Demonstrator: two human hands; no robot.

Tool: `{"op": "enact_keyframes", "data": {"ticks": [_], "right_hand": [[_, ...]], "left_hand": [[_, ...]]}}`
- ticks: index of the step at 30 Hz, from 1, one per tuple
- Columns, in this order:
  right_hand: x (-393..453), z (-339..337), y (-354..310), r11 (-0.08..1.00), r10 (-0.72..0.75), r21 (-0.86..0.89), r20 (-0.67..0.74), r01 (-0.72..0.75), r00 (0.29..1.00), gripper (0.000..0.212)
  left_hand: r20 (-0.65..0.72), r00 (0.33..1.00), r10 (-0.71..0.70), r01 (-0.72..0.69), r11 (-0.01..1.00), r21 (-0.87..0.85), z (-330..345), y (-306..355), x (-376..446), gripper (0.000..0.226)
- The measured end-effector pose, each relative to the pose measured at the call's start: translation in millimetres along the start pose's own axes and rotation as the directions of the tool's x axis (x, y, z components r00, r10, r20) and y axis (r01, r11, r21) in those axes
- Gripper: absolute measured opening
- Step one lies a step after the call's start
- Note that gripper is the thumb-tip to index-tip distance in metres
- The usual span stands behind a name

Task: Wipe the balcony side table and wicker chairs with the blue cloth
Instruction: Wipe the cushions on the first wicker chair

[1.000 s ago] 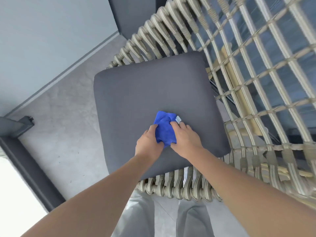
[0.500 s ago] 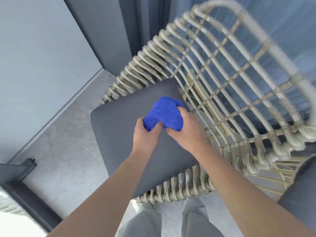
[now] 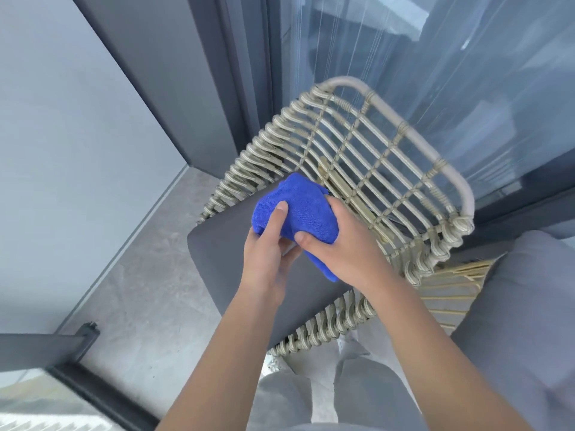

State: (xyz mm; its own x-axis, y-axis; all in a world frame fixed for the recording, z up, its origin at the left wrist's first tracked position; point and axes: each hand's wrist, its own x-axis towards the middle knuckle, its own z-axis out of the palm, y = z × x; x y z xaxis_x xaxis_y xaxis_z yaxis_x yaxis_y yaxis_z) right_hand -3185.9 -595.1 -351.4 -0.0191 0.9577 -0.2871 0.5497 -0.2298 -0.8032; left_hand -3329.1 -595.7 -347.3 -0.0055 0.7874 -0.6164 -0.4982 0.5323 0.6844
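Hands, left (image 3: 267,256) and right (image 3: 339,247), together clutch the cloth (image 3: 298,209) mid-frame, chair back (image 3: 373,157) lying just upper right, nearer the right.

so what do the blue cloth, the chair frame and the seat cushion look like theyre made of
Blue cloth: likely microfibre, going by its fine ribbed nap, matte surface and soft bunching.
Chair frame: beige striped strands woven and wrapped round a smooth matte tube; probably synthetic wicker, though natural rattan can't be excluded.
Seat cushion: dark grey matte woven-looking fabric, smooth with rounded edges, suggesting padding.
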Motion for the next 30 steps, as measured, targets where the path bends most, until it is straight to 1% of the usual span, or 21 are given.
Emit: {"op": "enact_keyframes", "data": {"ticks": [4,6,9,13,15,17,19,22,26,30], "right_hand": [[-17,-14,-17,1.0,-0.002,0.025,-0.006,0.003,1.0,0.056],[-22,-21,-20,0.999,-0.01,0.042,0.009,0.01,1.0,0.055],[-20,-30,-21,0.995,-0.046,0.093,0.025,0.044,0.999,0.058],[-13,-53,-30,0.977,-0.082,0.2,0.007,0.079,0.997,0.071],[-9,-64,-35,0.97,-0.105,0.222,0.003,0.101,0.994,0.071],[-5,-74,-41,0.971,-0.122,0.207,-0.013,0.123,0.992,0.067],[-3,-83,-44,0.971,-0.115,0.206,-0.045,0.122,0.992,0.059],[0,-93,-48,0.963,-0.069,0.253,-0.104,0.094,0.992,0.049],[4,-94,-54,0.962,-0.017,0.265,-0.164,0.06,0.986,0.039],[9,-80,-68,0.964,0.043,0.265,-0.215,0.016,0.976,0.038]], "left_hand": [[0.006,0.998,-0.062,0.062,0.997,-0.034,13,18,-24,0.039],[0.004,0.998,-0.064,0.064,0.997,-0.043,18,24,-30,0.038],[0.005,1.0,-0.022,0.022,0.999,-0.026,28,33,-37,0.036],[0.012,1.0,0.027,-0.027,1.0,-0.016,49,41,-43,0.034],[0.018,0.999,0.035,-0.035,0.999,-0.026,62,44,-41,0.032],[0.028,0.999,0.039,-0.038,0.999,-0.032,74,49,-39,0.029],[0.065,0.997,0.03,-0.028,0.999,-0.028,86,54,-35,0.03],[0.118,0.993,0.017,-0.018,1.0,0.011,99,62,-29,0.032],[0.169,0.986,-0.013,0.003,0.998,0.062,104,73,-18,0.035],[0.252,0.966,-0.057,0.023,0.991,0.135,92,92,-3,0.035]]}}
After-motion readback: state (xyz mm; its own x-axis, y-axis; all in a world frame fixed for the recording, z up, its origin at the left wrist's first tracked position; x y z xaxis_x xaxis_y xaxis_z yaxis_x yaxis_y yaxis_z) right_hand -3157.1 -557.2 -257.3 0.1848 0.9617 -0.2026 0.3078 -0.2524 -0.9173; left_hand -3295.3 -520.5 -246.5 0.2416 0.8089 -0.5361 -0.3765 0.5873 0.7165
